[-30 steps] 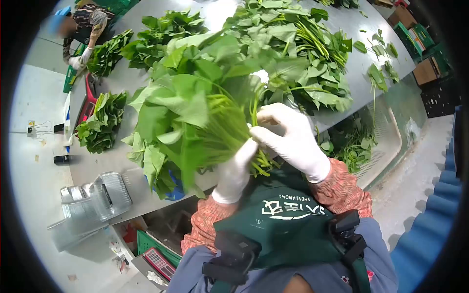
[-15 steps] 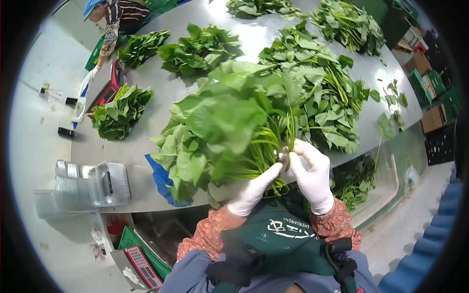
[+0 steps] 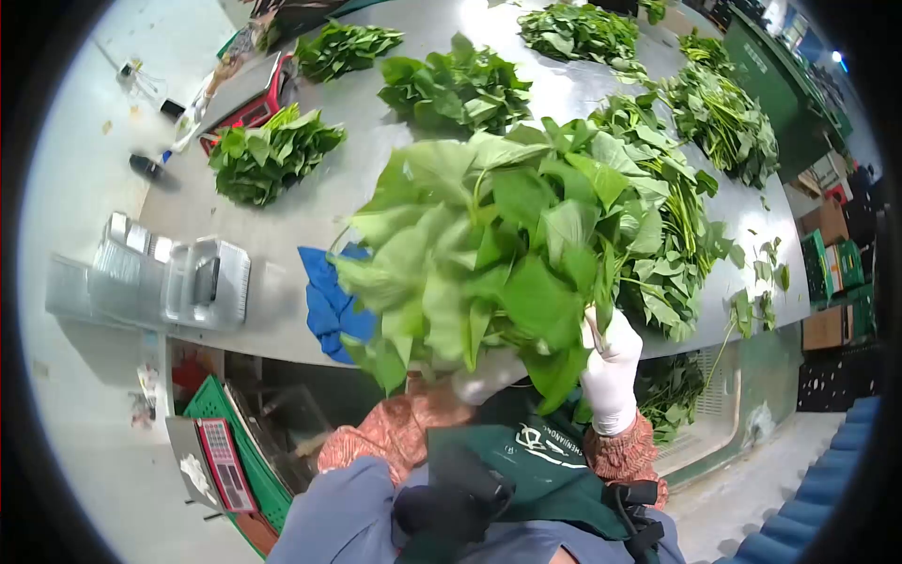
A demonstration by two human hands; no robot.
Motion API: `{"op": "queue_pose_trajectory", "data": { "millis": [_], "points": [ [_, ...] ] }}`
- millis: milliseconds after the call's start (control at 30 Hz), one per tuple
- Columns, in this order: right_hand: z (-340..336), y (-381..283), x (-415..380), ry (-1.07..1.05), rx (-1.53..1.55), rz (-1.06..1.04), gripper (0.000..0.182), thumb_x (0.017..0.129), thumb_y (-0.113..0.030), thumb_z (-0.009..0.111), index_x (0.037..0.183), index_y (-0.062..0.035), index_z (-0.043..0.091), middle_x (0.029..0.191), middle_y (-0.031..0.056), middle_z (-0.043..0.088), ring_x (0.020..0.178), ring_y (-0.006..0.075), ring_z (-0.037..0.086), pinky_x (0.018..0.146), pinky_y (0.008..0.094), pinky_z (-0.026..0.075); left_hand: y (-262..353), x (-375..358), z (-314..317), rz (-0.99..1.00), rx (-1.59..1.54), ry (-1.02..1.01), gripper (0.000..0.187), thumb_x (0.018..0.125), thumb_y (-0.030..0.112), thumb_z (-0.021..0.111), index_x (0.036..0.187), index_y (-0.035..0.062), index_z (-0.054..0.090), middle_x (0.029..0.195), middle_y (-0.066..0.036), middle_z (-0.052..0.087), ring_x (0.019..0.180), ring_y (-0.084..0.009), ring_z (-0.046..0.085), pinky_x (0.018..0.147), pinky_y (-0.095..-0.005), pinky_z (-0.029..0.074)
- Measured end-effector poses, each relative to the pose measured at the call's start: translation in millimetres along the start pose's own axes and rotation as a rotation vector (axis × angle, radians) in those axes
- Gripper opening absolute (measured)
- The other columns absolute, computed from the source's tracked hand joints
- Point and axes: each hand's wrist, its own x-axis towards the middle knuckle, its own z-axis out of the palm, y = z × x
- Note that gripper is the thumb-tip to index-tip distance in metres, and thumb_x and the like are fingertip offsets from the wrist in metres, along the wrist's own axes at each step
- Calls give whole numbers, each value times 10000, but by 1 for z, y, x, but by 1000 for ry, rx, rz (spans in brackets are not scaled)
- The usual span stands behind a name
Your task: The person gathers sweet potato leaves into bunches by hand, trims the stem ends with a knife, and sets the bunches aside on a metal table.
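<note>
A large bunch of leafy greens [image 3: 479, 254] is held up over the near edge of the table, its broad leaves facing me and hiding the stems. My left hand [image 3: 489, 376], in a white glove, is closed on the bunch from below; leaves cover its fingers. At the bunch's right side is my right hand [image 3: 611, 362], also gloved, its fingers curled together against a leafy stem, partly hidden by leaves. Just behind lies a pile of loose greens [image 3: 672, 235] with long stems. A blue cloth [image 3: 334, 305] lies to the left of the bunch.
More bunches [image 3: 456, 89] lie across the metal table [image 3: 282, 273]. A red scale [image 3: 254, 108] stands at the far left, with another person's arm [image 3: 230, 66] beside it. Clear plastic containers [image 3: 202, 282] sit at the left edge. Below are a green crate [image 3: 211, 399] and another scale [image 3: 225, 465].
The bunch has tipped so its leaves now face me and cover the stems. My left hand has gone mostly under the leaves. The view has shifted, and the other person is mostly out of sight.
</note>
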Motion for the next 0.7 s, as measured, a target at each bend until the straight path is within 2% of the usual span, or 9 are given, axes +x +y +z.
{"op": "queue_pose_trajectory", "data": {
  "millis": [67, 133, 200, 300, 333, 400, 533, 600, 700],
  "points": [
    [1, -3, 0, 11, 30, 30, 396, 781, -18, 670, 1161, 63, 590, 1104, 189, 651, 1020, 293, 628, 896, 326, 480, -7, 3, -2, 33, -11, 8, 481, 953, 140, 573, 1368, -27, 394, 1345, -87, 469, 1187, -131, 471, 974, -267, 411],
    [7, -17, 5, 77, 157, 114, 542, 773, -56, 713, 1255, 96, 517, 1132, 199, 637, 1049, 263, 617, 921, 323, 473, 69, 13, 23, -143, -45, 146, 298, 941, 130, 590, 1216, 17, 571, 1139, -35, 624, 1020, -118, 589, 869, -259, 482],
    [8, -12, 10, -142, 61, 22, 961, 690, -170, 830, 1418, 105, 267, 1219, 224, 570, 1103, 246, 585, 953, 325, 454, 61, 19, 23, -262, -620, 148, 296, 936, 110, 589, 1220, 30, 575, 1112, -31, 636, 979, -120, 607, 825, -257, 497],
    [10, -6, 31, -319, 124, 107, 1070, 656, -350, 845, 1416, 106, 247, 1191, 235, 575, 1086, 261, 586, 941, 341, 463, 84, 23, 22, -320, -509, 160, 309, 935, 135, 581, 1227, 34, 578, 1137, -60, 624, 1019, -131, 597, 868, -274, 482],
    [4, -16, 39, -385, 185, 192, 994, 657, -403, 833, 1357, 102, 341, 1186, 246, 577, 1084, 292, 596, 918, 356, 473, 84, 25, 19, -452, -661, 163, 322, 936, 151, 577, 1228, 16, 573, 1181, -86, 609, 1074, -151, 582, 940, -286, 456],
    [3, -6, 40, -426, -37, 148, 862, 692, -211, 819, 1398, 1, 371, 1239, 158, 582, 1125, 217, 567, 967, 334, 439, 86, 28, 22, -284, -536, 184, 342, 901, 174, 634, 1205, 25, 583, 1119, -59, 628, 1018, -142, 597, 898, -278, 467],
    [-2, -21, 43, -423, -160, 162, 557, 707, -131, 745, 1204, 17, 542, 1073, 146, 661, 963, 234, 650, 845, 328, 501, 95, 25, 12, -286, -128, 61, 404, 918, 172, 631, 1266, -17, 552, 1194, -67, 607, 1111, -129, 548, 960, -274, 434],
    [-2, -20, 43, -376, 69, 161, 451, 726, -98, 698, 1143, 18, 573, 976, 73, 663, 857, 165, 622, 782, 293, 495, 119, 26, 13, -384, 48, 21, 404, 922, 173, 625, 1272, -14, 553, 1180, -66, 618, 1105, -132, 552, 966, -268, 421],
    [-9, -33, 56, -346, 564, 141, 357, 767, -81, 684, 1102, -2, 588, 883, -10, 608, 774, 68, 516, 714, 229, 454, 131, 37, 12, -81, 448, -233, 363, 903, 230, 619, 1163, -21, 598, 1042, -110, 649, 971, -150, 592, 853, -278, 460]
  ]
}}
